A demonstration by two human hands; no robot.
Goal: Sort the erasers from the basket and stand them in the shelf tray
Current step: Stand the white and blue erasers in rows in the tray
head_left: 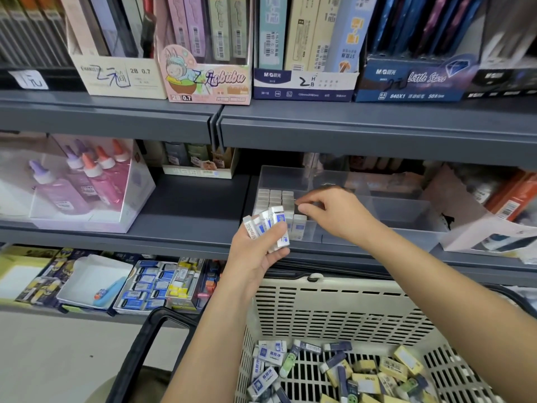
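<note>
My left hand grips a fanned stack of several white erasers with blue sleeves just in front of the clear shelf tray. Rows of white erasers stand upright in the tray's left part. My right hand reaches into the tray, its fingers curled at the top of the standing erasers beside one upright eraser; whether it pinches one I cannot tell. Below, the beige basket holds several loose blue-white and yellow erasers.
A grey shelf edge hangs above the tray. Glue bottles in a clear box stand to the left, cardboard boxes to the right. The lower shelf carries trays of erasers. The basket's black handle lies at the lower left.
</note>
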